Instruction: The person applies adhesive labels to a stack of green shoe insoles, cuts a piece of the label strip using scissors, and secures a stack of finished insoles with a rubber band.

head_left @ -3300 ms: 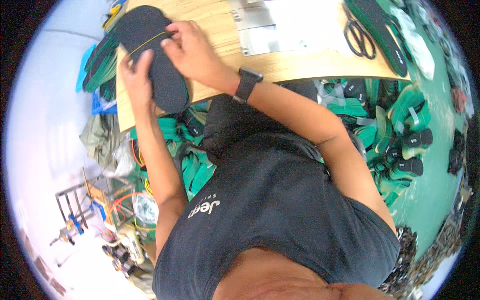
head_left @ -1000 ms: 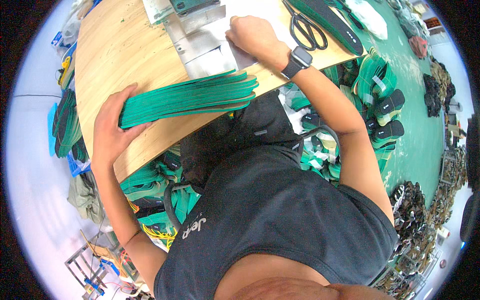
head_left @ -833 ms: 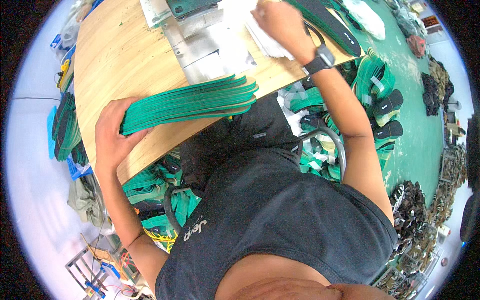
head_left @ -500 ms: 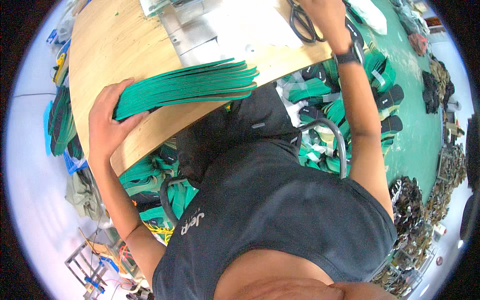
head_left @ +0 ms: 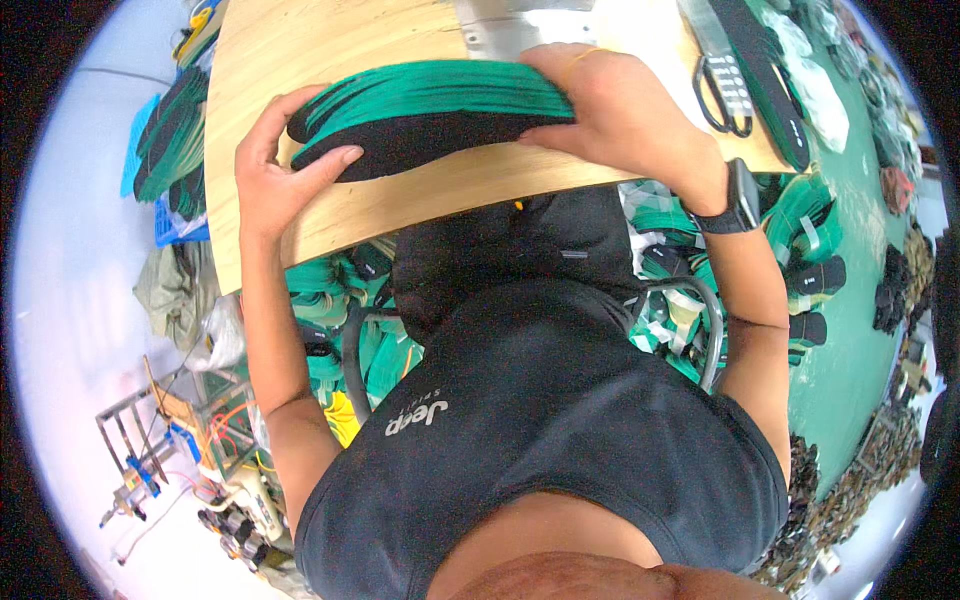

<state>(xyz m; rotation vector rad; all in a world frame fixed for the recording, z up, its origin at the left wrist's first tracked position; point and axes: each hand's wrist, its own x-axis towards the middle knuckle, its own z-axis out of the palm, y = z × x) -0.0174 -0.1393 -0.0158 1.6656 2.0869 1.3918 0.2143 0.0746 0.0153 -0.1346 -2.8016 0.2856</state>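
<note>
A thick stack of green-edged shoe insoles (head_left: pixel 440 95) lies on its side between my two hands, above the front of the wooden table. Its nearest face is black. My left hand (head_left: pixel 283 165) is closed round the left end, thumb on the near side and fingers behind. My right hand (head_left: pixel 620 115) grips the right end the same way, with the fingers partly hidden behind the insoles. A dark watch (head_left: pixel 735 198) is on my right wrist.
Black-handled scissors (head_left: pixel 722 95) lie on the wooden table (head_left: pixel 265 60) to the right, beside a long black insole (head_left: pixel 770 90) at the edge. Metal plates (head_left: pixel 490 35) are at the back. Bundled insoles (head_left: pixel 175 140) stand left, and more lie below the table.
My right hand has come from beside the scissors to the stack's right end and taken hold. The stack has turned, showing its black face. My view has shifted, so the table appears further right.
</note>
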